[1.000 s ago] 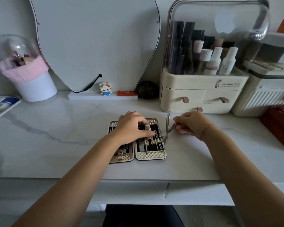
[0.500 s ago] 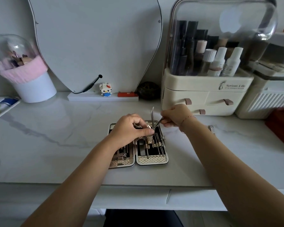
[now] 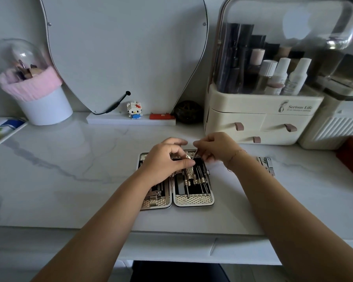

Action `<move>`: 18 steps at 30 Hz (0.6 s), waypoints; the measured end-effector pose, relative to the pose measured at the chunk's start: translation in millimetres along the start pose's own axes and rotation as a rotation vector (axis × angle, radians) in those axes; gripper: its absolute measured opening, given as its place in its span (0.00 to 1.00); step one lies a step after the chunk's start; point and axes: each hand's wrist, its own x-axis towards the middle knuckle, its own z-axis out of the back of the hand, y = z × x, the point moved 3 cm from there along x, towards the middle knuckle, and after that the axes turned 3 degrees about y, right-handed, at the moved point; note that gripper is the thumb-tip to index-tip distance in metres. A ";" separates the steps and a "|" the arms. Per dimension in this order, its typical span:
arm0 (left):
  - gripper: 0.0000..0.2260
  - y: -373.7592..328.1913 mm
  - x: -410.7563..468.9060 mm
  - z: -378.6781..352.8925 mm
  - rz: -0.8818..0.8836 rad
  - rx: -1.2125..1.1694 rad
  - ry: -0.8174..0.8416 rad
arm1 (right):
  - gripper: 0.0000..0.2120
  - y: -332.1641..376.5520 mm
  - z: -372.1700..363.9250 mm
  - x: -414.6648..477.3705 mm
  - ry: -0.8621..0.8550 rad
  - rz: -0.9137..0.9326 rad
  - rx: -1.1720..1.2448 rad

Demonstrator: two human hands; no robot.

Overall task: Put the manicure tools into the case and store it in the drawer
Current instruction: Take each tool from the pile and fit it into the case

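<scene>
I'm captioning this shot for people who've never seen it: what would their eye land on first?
An open manicure case at the middle of the table, with both hands over it: the left hand holds it while the right hand pinches a thin metal tool above its top edge. Next come the big clear-lidded cosmetics box at the back right and a nail clipper lying alone further right.

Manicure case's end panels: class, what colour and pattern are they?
The manicure case panels are gold with a woven, scale-like pattern; the head view shows it.
</scene>
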 end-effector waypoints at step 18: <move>0.06 -1.2 -1.1 -0.8 -0.001 -0.023 0.004 | 0.05 -11.6 -0.5 -0.4 0.116 -0.139 0.445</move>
